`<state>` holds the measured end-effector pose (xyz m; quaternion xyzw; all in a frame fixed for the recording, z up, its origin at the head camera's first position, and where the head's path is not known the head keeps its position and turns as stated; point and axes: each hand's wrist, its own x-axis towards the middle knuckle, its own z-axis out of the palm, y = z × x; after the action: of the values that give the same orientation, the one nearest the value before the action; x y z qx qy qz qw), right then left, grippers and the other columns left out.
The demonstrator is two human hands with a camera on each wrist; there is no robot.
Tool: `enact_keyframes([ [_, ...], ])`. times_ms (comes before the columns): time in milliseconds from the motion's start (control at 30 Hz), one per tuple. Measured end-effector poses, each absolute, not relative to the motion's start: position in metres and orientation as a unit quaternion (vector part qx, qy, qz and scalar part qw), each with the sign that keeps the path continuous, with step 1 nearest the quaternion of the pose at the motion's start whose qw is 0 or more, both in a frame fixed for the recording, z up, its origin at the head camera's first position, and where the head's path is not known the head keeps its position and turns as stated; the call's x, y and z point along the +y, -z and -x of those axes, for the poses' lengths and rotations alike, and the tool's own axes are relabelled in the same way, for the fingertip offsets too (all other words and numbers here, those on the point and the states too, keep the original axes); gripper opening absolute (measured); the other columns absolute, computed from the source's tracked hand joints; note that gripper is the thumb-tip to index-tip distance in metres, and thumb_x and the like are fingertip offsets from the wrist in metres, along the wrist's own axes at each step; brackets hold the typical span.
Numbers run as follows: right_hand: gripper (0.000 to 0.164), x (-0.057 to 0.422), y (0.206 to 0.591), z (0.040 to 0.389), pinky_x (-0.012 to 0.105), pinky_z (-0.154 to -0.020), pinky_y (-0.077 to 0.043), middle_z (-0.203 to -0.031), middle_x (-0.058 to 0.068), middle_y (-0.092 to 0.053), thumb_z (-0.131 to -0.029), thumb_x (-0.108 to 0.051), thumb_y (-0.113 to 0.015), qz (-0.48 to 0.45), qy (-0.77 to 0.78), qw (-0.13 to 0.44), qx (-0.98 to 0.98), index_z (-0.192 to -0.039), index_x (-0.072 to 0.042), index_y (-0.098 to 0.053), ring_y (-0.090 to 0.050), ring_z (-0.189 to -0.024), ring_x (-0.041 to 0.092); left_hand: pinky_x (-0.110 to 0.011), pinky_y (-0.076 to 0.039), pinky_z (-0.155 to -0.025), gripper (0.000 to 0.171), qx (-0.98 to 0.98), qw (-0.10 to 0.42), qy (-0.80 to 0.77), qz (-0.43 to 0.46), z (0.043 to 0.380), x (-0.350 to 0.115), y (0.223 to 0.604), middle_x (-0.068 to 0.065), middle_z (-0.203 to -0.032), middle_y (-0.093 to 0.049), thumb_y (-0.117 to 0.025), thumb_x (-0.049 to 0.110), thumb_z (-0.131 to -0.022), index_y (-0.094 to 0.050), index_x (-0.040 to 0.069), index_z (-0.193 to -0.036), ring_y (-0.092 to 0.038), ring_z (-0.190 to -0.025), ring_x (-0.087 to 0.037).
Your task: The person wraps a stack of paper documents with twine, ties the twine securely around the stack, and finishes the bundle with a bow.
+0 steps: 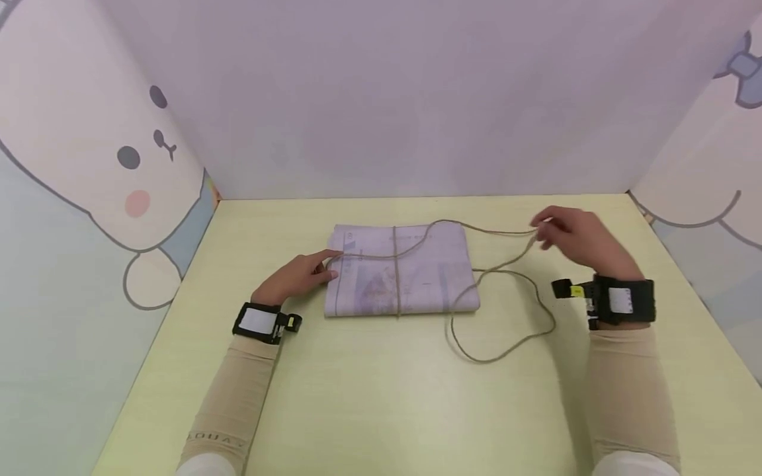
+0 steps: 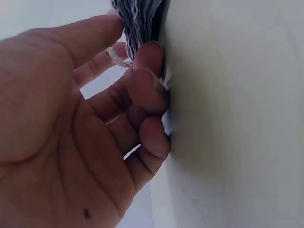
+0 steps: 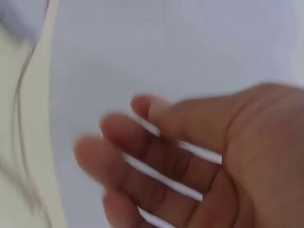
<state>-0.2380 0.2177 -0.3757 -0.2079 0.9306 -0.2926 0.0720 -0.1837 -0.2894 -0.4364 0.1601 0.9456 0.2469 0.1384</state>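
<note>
The papers (image 1: 431, 277) are laid flat near the middle of the counter (image 1: 369, 390), with their printed face seen from above and their layered edge shown in the left wrist view. They are crossed from far edge to near edge by the string (image 1: 397, 277). A second strand is led from their left edge over that crossing, past the far edge and out to the right.

The left edge of the papers is touched by the left hand (image 1: 300, 274). The index finger is rested on top beside the string, the thumb is set against the edge, and the other fingers are bent; whether anything is pinched between them cannot be told.

The right hand (image 1: 574, 238) is raised to the right of the papers. The string is grasped at the tips of its fingers, where two strands are brought together. In the right wrist view this hand is blurred. Below it, a loose loop is spread on the counter, joined to a strand at the right edge of the papers.

Black straps (image 1: 625, 301) are worn on both wrists, over beige sleeves (image 1: 631, 390). The counter is bounded by a plain back wall (image 1: 417, 112), and cartoon figures (image 1: 65, 125) are shown on the side walls.
</note>
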Motion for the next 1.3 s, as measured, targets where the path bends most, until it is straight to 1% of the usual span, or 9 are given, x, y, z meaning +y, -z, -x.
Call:
enact_keyframes([
  [267,0.05,0.244,0.416,0.259,0.034,-0.055,-0.043,-0.088,0.022,-0.066,-0.098,-0.04,-0.041,0.069,0.26,0.081,0.96,-0.109,0.006,-0.058,-0.064,-0.073,0.031,-0.031,-0.043,-0.07,0.047,0.946,0.143,-0.25,-0.149,0.182,-0.295,0.439,-0.001,-0.083,-0.061,-0.054,0.032,-0.095,-0.042,0.022,-0.14,-0.054,-0.073,-0.014],
  [367,0.053,0.226,0.433,0.265,0.033,-0.048,-0.037,-0.062,0.014,-0.058,-0.096,-0.045,-0.043,0.054,0.257,0.069,0.963,-0.078,0.002,-0.06,-0.055,-0.054,0.025,-0.032,-0.043,-0.07,0.047,0.943,0.143,-0.26,-0.148,0.181,-0.295,0.439,-0.001,-0.083,-0.061,-0.054,0.031,-0.095,-0.042,0.022,-0.14,-0.053,-0.074,-0.014],
  [467,0.052,0.216,0.449,0.268,0.03,-0.043,-0.03,-0.048,-0.001,-0.038,-0.094,-0.046,-0.048,0.036,0.251,0.059,0.965,-0.057,-0.009,-0.046,-0.038,-0.044,0.016,-0.032,-0.043,-0.071,0.047,0.942,0.144,-0.267,-0.146,0.179,-0.293,0.44,-0.001,-0.084,-0.061,-0.054,0.032,-0.095,-0.042,0.022,-0.14,-0.054,-0.075,-0.015],
  [533,0.051,0.216,0.456,0.267,0.029,-0.042,-0.027,-0.047,-0.004,-0.028,-0.093,-0.041,-0.052,0.035,0.252,0.052,0.966,-0.052,-0.013,-0.04,-0.031,-0.043,0.014,-0.032,-0.043,-0.071,0.047,0.942,0.145,-0.265,-0.145,0.179,-0.291,0.44,-0.001,-0.084,-0.061,-0.054,0.032,-0.095,-0.042,0.023,-0.14,-0.054,-0.076,-0.015],
  [767,0.042,0.224,0.45,0.261,0.029,-0.041,-0.028,-0.045,-0.004,-0.03,-0.087,-0.02,-0.049,0.025,0.237,0.066,0.969,-0.047,-0.016,-0.037,-0.034,-0.043,0.015,-0.032,-0.043,-0.07,0.047,0.945,0.142,-0.256,-0.148,0.181,-0.291,0.441,-0.001,-0.083,-0.061,-0.054,0.032,-0.095,-0.043,0.023,-0.139,-0.053,-0.074,-0.015],
  [867,0.039,0.23,0.44,0.26,0.03,-0.044,-0.031,-0.046,-0.003,-0.044,-0.088,-0.022,-0.051,0.032,0.234,0.074,0.969,-0.051,-0.01,-0.051,-0.041,-0.047,0.018,-0.032,-0.043,-0.071,0.047,0.945,0.141,-0.256,-0.148,0.182,-0.291,0.441,-0.001,-0.083,-0.061,-0.054,0.032,-0.095,-0.043,0.023,-0.139,-0.054,-0.074,-0.014],
  [1000,0.032,0.24,0.423,0.258,0.031,-0.051,-0.037,-0.061,0.002,-0.064,-0.093,-0.023,-0.05,0.04,0.261,0.091,0.96,-0.082,0.002,-0.067,-0.057,-0.062,0.024,-0.031,-0.043,-0.071,0.047,0.945,0.143,-0.256,-0.147,0.182,-0.29,0.441,-0.001,-0.083,-0.061,-0.054,0.032,-0.095,-0.043,0.023,-0.14,-0.054,-0.074,-0.014],
  [1133,0.032,0.25,0.409,0.254,0.033,-0.054,-0.041,-0.071,0.007,-0.068,-0.095,-0.025,-0.052,0.035,0.295,0.088,0.951,-0.108,0.003,-0.06,-0.063,-0.071,0.028,-0.031,-0.042,-0.069,0.046,0.944,0.138,-0.257,-0.153,0.183,-0.29,0.441,-0.001,-0.081,-0.06,-0.055,0.031,-0.095,-0.043,0.022,-0.139,-0.053,-0.073,-0.014],
  [1300,0.041,0.245,0.394,0.249,0.037,-0.064,-0.046,-0.077,0.009,-0.07,-0.094,-0.033,-0.055,0.059,0.326,0.043,0.943,-0.117,0.001,-0.06,-0.067,-0.07,0.021,-0.029,-0.042,-0.066,0.043,0.948,0.115,-0.246,-0.169,0.185,-0.288,0.441,0.0,-0.077,-0.058,-0.055,0.028,-0.095,-0.047,0.018,-0.137,-0.051,-0.068,-0.012],
])
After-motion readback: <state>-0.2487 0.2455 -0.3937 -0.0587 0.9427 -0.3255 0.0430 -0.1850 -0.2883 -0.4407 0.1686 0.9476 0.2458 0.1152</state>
